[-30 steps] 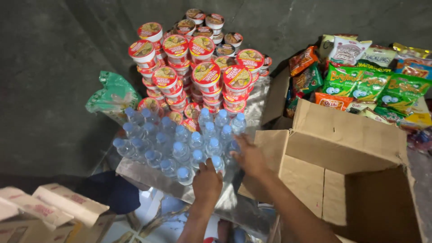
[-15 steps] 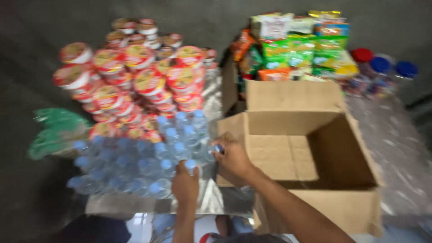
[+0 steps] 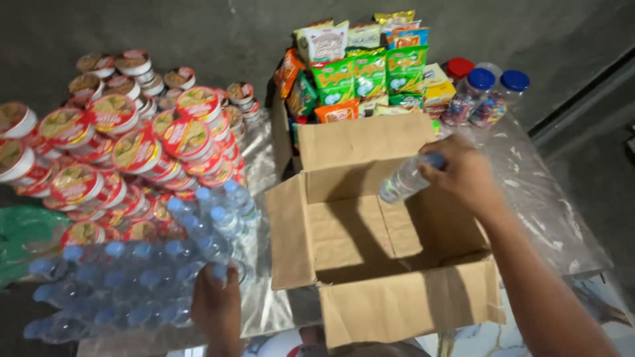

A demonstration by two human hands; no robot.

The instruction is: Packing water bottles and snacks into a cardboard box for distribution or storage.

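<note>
The right hand [image 3: 463, 173] grips a small, light, smooth-sided water bottle [image 3: 405, 180] by its capped end over the open cardboard box [image 3: 370, 264], while the left hand [image 3: 215, 307] closes on another bottle [image 3: 221, 271] in the pack near the counter's front edge.

Hidden, cut off and blurred parts around the two hands

The right hand [image 3: 463, 173] covers the cap end of the water bottle [image 3: 405, 180], so the cap barely shows past the fingers. The left hand [image 3: 217, 305] hides the bottle end under its fingertips, and its wrist leaves the bottom edge. The wrapped pack of bottles [image 3: 126, 284] is blurred and runs off the left edge. The cardboard box [image 3: 370, 225] floor lies in shadow below the right fingers. Cup noodles [image 3: 40, 132] are cropped at the left edge; jar contents [image 3: 486, 106] are too small to tell.
</note>
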